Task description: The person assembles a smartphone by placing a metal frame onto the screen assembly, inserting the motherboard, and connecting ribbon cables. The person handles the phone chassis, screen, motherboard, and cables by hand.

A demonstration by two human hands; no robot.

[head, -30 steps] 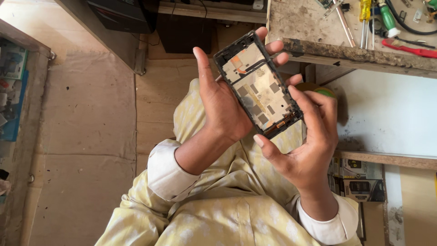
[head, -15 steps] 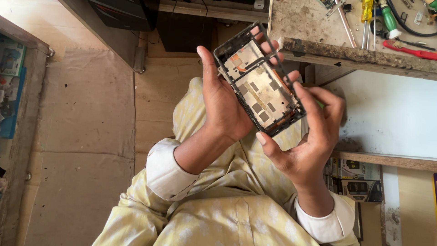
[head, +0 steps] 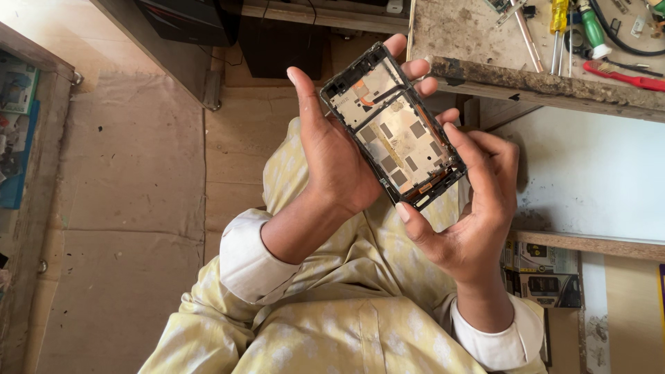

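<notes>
Both hands hold an opened phone frame [head: 393,127] — a dark rectangular shell with its back off, showing a pale metal plate, small grey pads and an orange strip near the top end. The left hand [head: 337,161] cradles it from beneath; its fingers [head: 415,68] wrap behind the frame and show past the far long edge, while the thumb stands up along the near long edge. The right hand [head: 471,215] grips the lower end, thumb tip pressed under the bottom corner and fingers curled against the right side. So each hand's fingers are clamped on the frame, which sits tilted in the air above the person's lap in pale yellow cloth.

Just beyond the left fingertips lies the worn edge of a work surface [head: 526,79]. On it, well past the fingers, rest screwdrivers [head: 558,21] with yellow and green handles and a red-handled brush [head: 623,75]. Below the right hand, small printed boxes [head: 544,273] sit on a shelf.
</notes>
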